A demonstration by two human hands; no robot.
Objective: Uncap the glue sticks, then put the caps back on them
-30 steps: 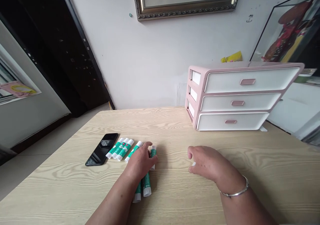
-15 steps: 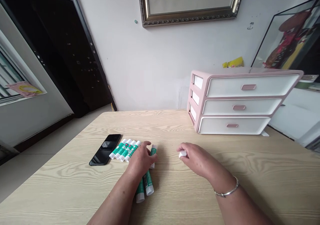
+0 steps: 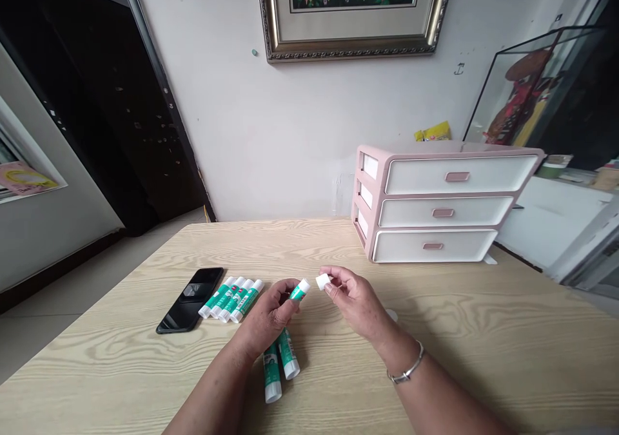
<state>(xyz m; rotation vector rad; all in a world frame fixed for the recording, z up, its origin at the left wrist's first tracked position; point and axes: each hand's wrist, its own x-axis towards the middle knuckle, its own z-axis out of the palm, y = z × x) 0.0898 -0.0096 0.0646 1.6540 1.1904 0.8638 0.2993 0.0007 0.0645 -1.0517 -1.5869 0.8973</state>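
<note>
My left hand (image 3: 267, 319) is closed around a green and white glue stick (image 3: 300, 290), its white end tilted up to the right. My right hand (image 3: 356, 303) pinches a small white cap (image 3: 323, 282) between thumb and fingers. Cap and glue stick are close together but apart. Under my left wrist lie two larger green tubes with white ends, a left one (image 3: 272, 376) and a right one (image 3: 289, 356), partly hidden by the hand. Left of that hand, several green and white glue sticks (image 3: 236, 298) lie side by side.
A black phone (image 3: 190, 301) lies left of the row on the wooden table (image 3: 338, 383). At the back right stands a pink and white drawer unit (image 3: 442, 212). Behind my right wrist a white round piece (image 3: 392, 315) shows in part.
My left hand has picked the glue stick up off the table and tilted it. My right hand has brought the cap left towards it. The camera view has shifted slightly.
</note>
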